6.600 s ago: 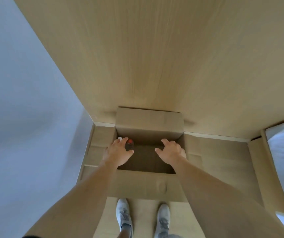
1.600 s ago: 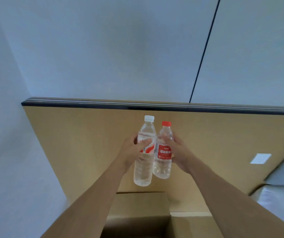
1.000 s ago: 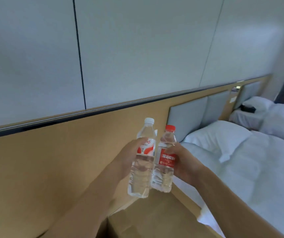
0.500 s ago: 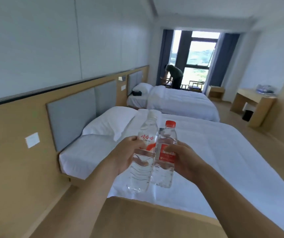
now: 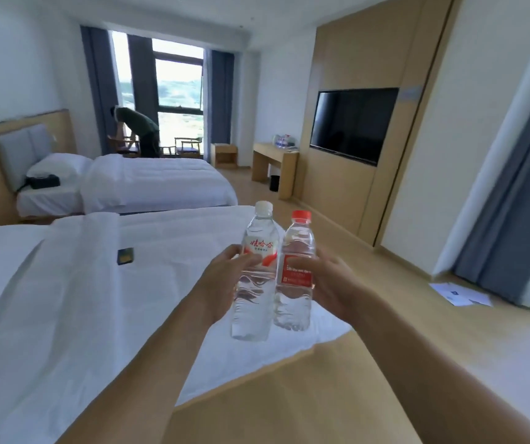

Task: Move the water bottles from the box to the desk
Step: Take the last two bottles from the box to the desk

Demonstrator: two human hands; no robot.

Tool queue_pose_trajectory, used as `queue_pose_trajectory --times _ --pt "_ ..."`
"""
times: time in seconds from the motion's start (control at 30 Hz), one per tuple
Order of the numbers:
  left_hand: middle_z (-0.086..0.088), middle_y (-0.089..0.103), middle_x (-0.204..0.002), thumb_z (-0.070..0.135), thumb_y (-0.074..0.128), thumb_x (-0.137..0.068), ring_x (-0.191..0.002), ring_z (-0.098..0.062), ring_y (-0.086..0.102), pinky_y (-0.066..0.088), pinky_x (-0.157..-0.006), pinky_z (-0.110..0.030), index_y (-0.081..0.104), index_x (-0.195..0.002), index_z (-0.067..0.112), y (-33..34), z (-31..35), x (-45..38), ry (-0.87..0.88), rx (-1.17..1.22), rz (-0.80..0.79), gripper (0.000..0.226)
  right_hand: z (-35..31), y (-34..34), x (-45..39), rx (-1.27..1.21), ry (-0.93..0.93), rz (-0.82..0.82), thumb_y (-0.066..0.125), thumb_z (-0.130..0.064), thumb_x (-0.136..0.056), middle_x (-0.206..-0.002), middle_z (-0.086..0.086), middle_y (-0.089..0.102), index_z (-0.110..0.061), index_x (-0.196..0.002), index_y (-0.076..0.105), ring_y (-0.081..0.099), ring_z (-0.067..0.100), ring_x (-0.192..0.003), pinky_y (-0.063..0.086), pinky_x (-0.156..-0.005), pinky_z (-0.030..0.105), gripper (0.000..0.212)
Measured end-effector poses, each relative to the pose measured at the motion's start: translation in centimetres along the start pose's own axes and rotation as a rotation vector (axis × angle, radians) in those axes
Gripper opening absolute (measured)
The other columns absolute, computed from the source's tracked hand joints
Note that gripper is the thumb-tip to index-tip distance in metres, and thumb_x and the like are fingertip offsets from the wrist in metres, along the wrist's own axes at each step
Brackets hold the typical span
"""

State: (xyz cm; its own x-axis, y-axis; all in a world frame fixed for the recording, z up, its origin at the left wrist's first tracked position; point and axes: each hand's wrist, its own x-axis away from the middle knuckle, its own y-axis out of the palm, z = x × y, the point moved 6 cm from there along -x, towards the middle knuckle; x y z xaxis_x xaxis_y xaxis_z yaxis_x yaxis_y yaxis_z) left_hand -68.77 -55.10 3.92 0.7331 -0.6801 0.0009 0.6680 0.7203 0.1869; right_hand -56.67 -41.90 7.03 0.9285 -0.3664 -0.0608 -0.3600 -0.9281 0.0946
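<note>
A near bed covered in white sheets (image 5: 65,299) is seen filling the left half of the view, and a second white-sheeted bed (image 5: 158,184) is set beyond it, toward the window. A black flat television (image 5: 353,125) is mounted on the wooden wall panel at the right. A light wooden desk (image 5: 276,160) is placed against that wall beside the television, well apart from the hands, and small bottles are seen at its far end, too small to be told apart. A taller clear plastic water bottle with a white cap (image 5: 255,277) is held upright above the foot corner of the near bed, gripped at its label by the left hand (image 5: 223,285), whose fingers are wrapped round it. A shorter clear plastic water bottle with a red cap and red label (image 5: 295,277) is held upright, touching the first, and is clasped from the right side by the right hand (image 5: 332,285). A small dark flat object (image 5: 125,256) is left lying on the near bed.
</note>
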Motion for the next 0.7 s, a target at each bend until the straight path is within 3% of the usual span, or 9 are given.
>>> queue_pose_trajectory --times 0.1,0.23,0.33,0.4,0.5,0.6,0.7 --pt "-0.006 0.076 -0.106 0.025 0.069 -0.093 -0.091 -0.023 0.075 0.06 -0.081 -0.043 0.065 -0.119 0.018 5.0 -1.1 -5.3 -0.008 -0.018 -0.094 0.027 -0.3 -6.4 -1.8 -0.003 -0.004 0.172 0.067 -0.003 -0.089 -0.119 0.025 0.068 -0.004 -0.123 0.062 0.063 0.046 -0.114 0.052 -0.097 0.058 0.034" --pt "-0.001 0.076 -0.107 0.033 0.073 -0.085 -0.094 -0.022 0.075 0.059 -0.09 -0.048 0.066 -0.119 0.023 10.1 -2.5 -12.0 -0.007 -0.031 -0.199 0.035 0.4 -13.0 -5.8 -0.057 -0.027 0.254 0.069 -0.006 -0.089 -0.122 0.033 0.063 0.0 -0.121 0.061 0.06 0.053 -0.115 0.047 -0.1 0.064 0.034" --pt "-0.001 0.076 -0.107 0.032 0.072 -0.087 -0.094 -0.022 0.075 0.06 -0.087 -0.046 0.066 -0.119 0.023 12.3 -3.4 -17.3 -0.022 -0.02 -0.238 0.033 1.3 -16.9 -9.8 -0.047 -0.024 0.321 0.074 -0.011 -0.088 -0.123 0.035 0.06 0.002 -0.127 0.053 0.06 0.054 -0.113 0.047 -0.099 0.067 0.047" --pt "0.0 0.076 -0.105 0.029 0.07 -0.091 -0.092 -0.02 0.076 0.062 -0.075 -0.037 0.064 -0.12 0.023 13.6 -3.9 -20.9 -0.048 0.001 -0.256 0.03 2.0 -19.2 -12.3 -0.063 -0.011 0.352 0.073 -0.012 -0.088 -0.126 0.035 0.059 0.0 -0.133 0.048 0.061 0.052 -0.112 0.047 -0.098 0.067 0.052" --pt "-0.002 0.077 -0.103 0.026 0.067 -0.094 -0.09 -0.019 0.076 0.059 -0.064 -0.025 0.064 -0.12 0.02 15.6 -4.5 -26.0 -0.077 0.002 -0.283 0.026 2.6 -22.6 -15.3 -0.092 0.01 0.327 0.074 -0.01 -0.088 -0.127 0.034 0.058 -0.003 -0.135 0.047 0.06 0.052 -0.115 0.047 -0.1 0.066 0.054" --pt "-0.005 0.076 -0.105 0.026 0.066 -0.095 -0.092 -0.022 0.075 0.06 -0.071 -0.031 0.065 -0.12 0.018 18.5 -5.0 -30.3 -0.073 -0.016 -0.333 0.027 2.7 -26.4 -16.7 -0.138 0.038 0.289 0.066 -0.002 -0.079 -0.12 0.031 0.061 -0.002 -0.134 0.048 0.064 0.045 -0.108 0.055 -0.091 0.053 0.058" --pt "-0.009 0.075 -0.108 0.026 0.064 -0.096 -0.094 -0.024 0.075 0.061 -0.079 -0.038 0.066 -0.12 0.016 22.7 -6.2 -33.3 -0.08 -0.024 -0.414 0.026 2.9 -30.3 -16.7 -0.181 0.031 0.26 0.059 0.006 -0.082 -0.115 0.03 0.063 0.008 -0.13 0.05 0.065 0.042 -0.106 0.055 -0.089 0.048 0.049"
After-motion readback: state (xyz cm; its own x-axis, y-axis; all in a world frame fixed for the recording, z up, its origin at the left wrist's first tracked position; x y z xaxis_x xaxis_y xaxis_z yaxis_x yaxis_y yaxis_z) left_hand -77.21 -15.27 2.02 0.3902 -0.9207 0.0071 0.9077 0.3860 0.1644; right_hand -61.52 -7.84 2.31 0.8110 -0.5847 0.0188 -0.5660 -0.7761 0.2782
